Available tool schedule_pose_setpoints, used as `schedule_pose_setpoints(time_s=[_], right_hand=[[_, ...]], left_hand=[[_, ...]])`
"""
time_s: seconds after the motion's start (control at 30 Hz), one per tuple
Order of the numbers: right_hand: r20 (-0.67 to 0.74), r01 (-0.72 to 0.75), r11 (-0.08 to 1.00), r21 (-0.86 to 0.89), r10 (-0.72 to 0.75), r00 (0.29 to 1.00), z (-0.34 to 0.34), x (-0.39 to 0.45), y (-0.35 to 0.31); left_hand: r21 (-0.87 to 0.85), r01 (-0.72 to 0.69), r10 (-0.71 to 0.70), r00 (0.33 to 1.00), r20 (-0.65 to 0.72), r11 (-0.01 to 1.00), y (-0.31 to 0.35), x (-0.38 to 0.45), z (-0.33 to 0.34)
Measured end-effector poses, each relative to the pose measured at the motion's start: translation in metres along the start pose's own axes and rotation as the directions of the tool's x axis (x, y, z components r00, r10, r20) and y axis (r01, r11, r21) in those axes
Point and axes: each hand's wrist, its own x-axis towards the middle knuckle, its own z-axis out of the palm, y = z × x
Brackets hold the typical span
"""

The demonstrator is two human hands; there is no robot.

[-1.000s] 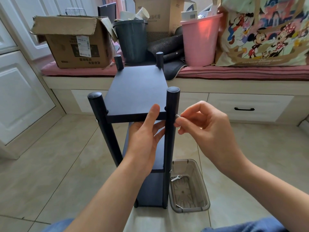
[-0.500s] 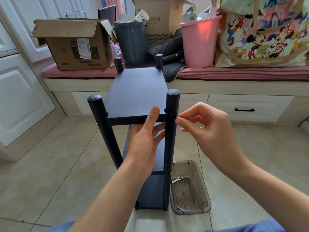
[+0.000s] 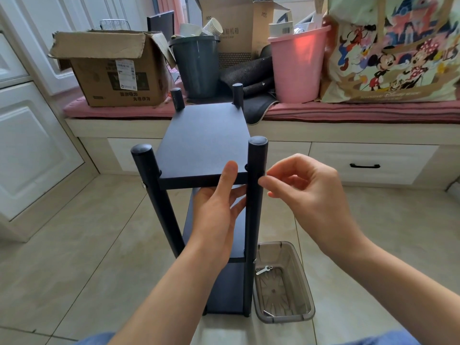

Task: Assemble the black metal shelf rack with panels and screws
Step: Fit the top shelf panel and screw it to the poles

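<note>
Black metal shelf rack (image 3: 204, 145) with round posts stands upright on the tiled floor, frame centre. Left hand (image 3: 219, 207) grips the top panel's front edge, thumb on top, fingers underneath. Right hand (image 3: 306, 192) at 3 o'clock of the near-right post (image 3: 256, 185), fingertips pinched at it; can't tell if they hold a screw. Clear grey plastic tray (image 3: 283, 282) at 5 o'clock, a small white wrench (image 3: 263, 270) inside.

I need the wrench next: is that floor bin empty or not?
Not empty. The clear bin beside the rack holds a small white wrench near its far end, plus a tiny bit near the front.
</note>
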Motion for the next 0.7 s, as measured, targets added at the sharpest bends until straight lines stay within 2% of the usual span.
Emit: schedule_pose_setpoints(time_s=[0.4, 0.7], right_hand=[[0.006, -0.025, 0.999, -0.035, 0.025, 1.000, -0.0011, -0.0024, -0.0023], [-0.013, -0.018, 0.999, -0.048, 0.017, 1.000, 0.0010, -0.0022, -0.0058]], left_hand=[[-0.012, -0.016, 0.016, 0.999, -0.030, 1.000, 0.0007, -0.0017, 0.0028], [-0.003, -0.008, 0.008, 1.000, 0.012, 1.000, 0.0002, -0.0005, -0.0011]])
